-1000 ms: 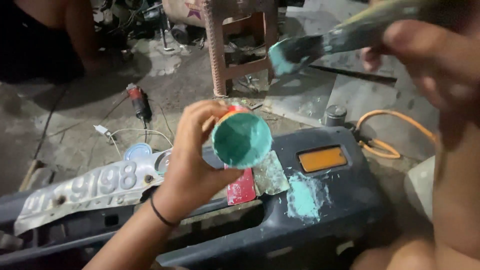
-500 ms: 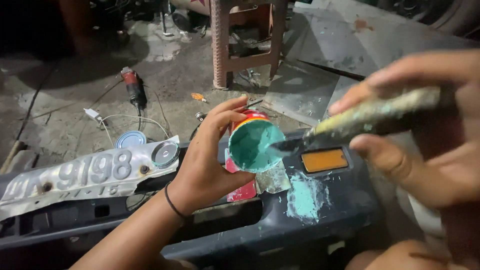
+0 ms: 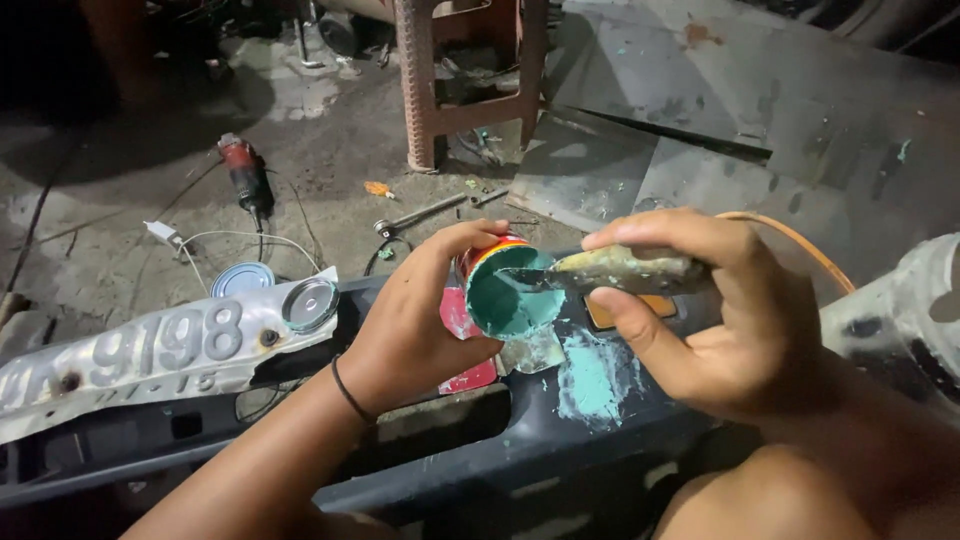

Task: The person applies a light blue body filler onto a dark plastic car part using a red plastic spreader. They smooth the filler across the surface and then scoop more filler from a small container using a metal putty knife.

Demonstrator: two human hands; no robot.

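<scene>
The putty knife (image 3: 610, 270) has dipped into the tilted can (image 3: 505, 290); right hand (image 3: 720, 320) grips the knife, left hand (image 3: 420, 320) clasps the can above the bumper (image 3: 520, 440).

Just one view here, a head-worn camera looking steeply down and a bit forward from the person's own eye line. It sits really close: the left hand (image 3: 420, 330) and right hand (image 3: 720, 320) fill the middle of the frame, forearms running off the bottom edge. Past them it faces out over a dark grey plastic bumper (image 3: 560, 440) onto the stained concrete floor (image 3: 330, 200).
</scene>
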